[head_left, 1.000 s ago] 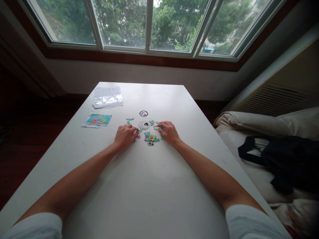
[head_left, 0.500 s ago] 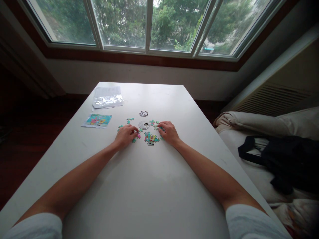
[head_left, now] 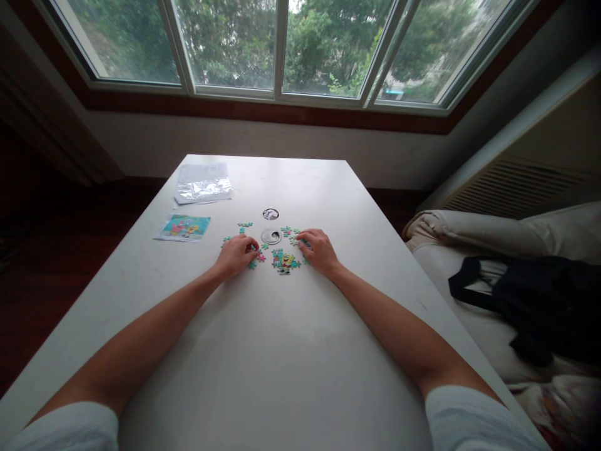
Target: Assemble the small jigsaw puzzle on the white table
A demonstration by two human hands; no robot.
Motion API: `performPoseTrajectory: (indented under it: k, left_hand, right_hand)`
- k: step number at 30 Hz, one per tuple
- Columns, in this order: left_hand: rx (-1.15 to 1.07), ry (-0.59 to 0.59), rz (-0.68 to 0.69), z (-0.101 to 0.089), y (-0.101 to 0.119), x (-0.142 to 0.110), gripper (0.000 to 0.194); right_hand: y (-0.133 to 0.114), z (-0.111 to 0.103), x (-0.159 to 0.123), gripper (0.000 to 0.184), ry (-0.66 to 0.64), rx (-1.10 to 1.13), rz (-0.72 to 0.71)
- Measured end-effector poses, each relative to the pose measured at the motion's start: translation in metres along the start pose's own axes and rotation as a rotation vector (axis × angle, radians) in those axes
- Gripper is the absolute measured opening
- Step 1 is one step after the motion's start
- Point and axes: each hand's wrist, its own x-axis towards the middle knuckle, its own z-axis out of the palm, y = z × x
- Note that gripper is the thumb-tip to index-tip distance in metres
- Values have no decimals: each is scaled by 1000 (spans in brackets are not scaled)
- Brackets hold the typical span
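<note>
Jigsaw pieces lie in a loose ring on the white table (head_left: pixel 300 351). In the middle front is a joined section of puzzle (head_left: pixel 285 261) with a yellow cartoon figure. To its left, my left hand (head_left: pixel 235 255) rests with curled fingers, thumb and index finger drawn together over loose puzzle pieces (head_left: pixel 261 257). What they pinch, if anything, is too small to make out. My right hand (head_left: pixel 321 250) lies on the right side with bent, slightly spread fingers touching green puzzle pieces (head_left: pixel 293 240); its fingers partly cover some of them.
Behind the joined section sit a round metal tin (head_left: pixel 271 236) and a second shiny disc (head_left: pixel 270 214). A printed picture (head_left: pixel 183 228) and a clear plastic bag over papers (head_left: pixel 204 183) are at the left. A sofa with dark cloth (head_left: pixel 539 300) stands to the right.
My left hand has drawn back slightly to the left, its fingers curling more and uncovering pieces around it. My right hand has stayed in place.
</note>
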Motion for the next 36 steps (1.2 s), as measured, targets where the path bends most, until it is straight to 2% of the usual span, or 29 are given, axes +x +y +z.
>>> performPoseTrajectory:
  k: [3,9,17,22,32,36]
  left_hand:
    - [-7,-7,-17,0,0,1,14]
    - [-6,52,-36,1,6,-2,11]
    - [-160,109,-83,1,10,-3,13]
    - [-318,70,-77,1,15,-5,18]
    - [-410,-7,-66,4,24,-8,26]
    - [-426,11,-16,7,22,-7,26]
  right_hand:
    - [0,0,-1,17,7,-1,-5]
    - [0,1,0,17,6,1,-4]
    - [-1,0,0,17,1,7,-5]
    - [-3,-1,0,18,1,9,-1]
    - [-1,0,0,17,1,10,-8]
    - [-2,0,0,16,-5,0,-11]
